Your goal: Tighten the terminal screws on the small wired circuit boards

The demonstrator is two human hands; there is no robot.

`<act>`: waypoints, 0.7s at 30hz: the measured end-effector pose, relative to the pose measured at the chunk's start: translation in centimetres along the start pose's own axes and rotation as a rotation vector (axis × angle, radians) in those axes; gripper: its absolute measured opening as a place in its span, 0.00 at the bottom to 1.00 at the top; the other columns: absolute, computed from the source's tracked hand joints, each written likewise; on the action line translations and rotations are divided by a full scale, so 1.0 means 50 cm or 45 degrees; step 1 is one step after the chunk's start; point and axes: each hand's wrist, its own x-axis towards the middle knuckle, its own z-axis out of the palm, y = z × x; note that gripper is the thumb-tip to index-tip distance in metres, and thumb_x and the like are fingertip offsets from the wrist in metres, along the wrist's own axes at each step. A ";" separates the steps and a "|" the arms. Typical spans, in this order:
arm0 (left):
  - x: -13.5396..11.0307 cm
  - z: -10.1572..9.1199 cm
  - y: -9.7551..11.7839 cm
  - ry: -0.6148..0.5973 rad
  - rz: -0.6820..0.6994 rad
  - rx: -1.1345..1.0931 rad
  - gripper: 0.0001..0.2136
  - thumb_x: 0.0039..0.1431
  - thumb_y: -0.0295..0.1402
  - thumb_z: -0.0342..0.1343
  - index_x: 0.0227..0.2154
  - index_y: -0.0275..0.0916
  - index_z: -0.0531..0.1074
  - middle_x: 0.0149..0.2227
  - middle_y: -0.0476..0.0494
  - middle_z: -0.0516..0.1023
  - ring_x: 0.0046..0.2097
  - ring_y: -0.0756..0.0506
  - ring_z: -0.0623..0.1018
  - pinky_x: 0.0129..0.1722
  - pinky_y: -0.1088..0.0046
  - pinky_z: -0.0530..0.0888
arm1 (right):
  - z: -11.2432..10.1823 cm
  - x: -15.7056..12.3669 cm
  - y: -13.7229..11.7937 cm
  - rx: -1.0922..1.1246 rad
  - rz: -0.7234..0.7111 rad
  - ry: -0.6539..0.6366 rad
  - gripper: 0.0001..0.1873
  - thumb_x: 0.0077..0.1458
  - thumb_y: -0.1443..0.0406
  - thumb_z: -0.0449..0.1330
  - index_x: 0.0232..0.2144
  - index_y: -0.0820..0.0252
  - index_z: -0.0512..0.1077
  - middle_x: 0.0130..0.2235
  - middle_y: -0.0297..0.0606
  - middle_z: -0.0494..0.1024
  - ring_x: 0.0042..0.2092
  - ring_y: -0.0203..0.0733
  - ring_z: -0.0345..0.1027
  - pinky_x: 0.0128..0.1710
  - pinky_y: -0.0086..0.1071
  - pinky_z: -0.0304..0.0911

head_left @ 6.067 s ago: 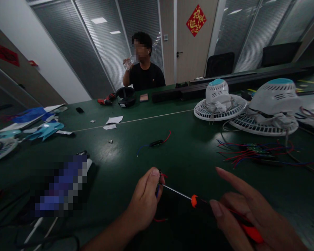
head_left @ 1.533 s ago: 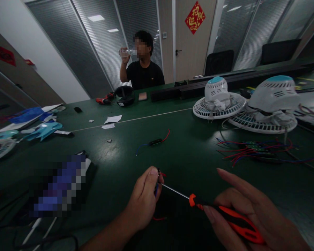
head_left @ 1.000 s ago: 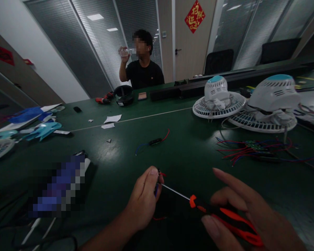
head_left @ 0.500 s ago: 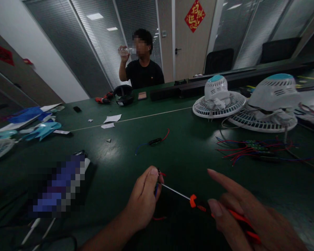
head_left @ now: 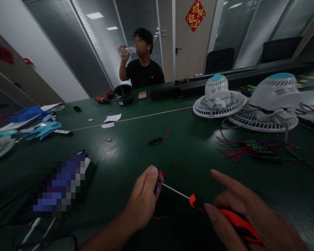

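Observation:
My left hand [head_left: 143, 198] pinches a small dark part [head_left: 158, 171] with red and blue wires between thumb and fingers, most of it covered by the hand. The metal shaft of a screwdriver [head_left: 193, 201] reaches to that part, its tip hidden at my left fingertips. My right hand [head_left: 246, 212] holds the screwdriver's orange and black handle, thumb along its near side and index finger stretched out away from it. Farther out on the table lies a small black module [head_left: 155, 141] with one red and one blue wire.
White fan housings [head_left: 219, 101] and a bundle of wired circuit boards [head_left: 256, 145] lie to the right on the green table [head_left: 183, 139]. A device with cables [head_left: 60, 184] is at left. Paper scraps [head_left: 112, 118] lie beyond. A person [head_left: 145, 71] sits opposite, drinking from a bottle.
My right thumb has slid left along the screwdriver handle, and the handle has turned, showing more orange. My index finger has shifted slightly right. My left hand stays almost still.

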 end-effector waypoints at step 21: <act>-0.003 0.006 0.009 0.010 0.004 -0.028 0.18 0.56 0.47 0.45 0.23 0.38 0.66 0.23 0.52 0.62 0.24 0.53 0.62 0.21 0.81 0.61 | -0.008 0.004 0.009 -0.035 0.031 -0.026 0.21 0.59 0.64 0.46 0.54 0.58 0.57 0.18 0.26 0.74 0.15 0.32 0.68 0.13 0.23 0.59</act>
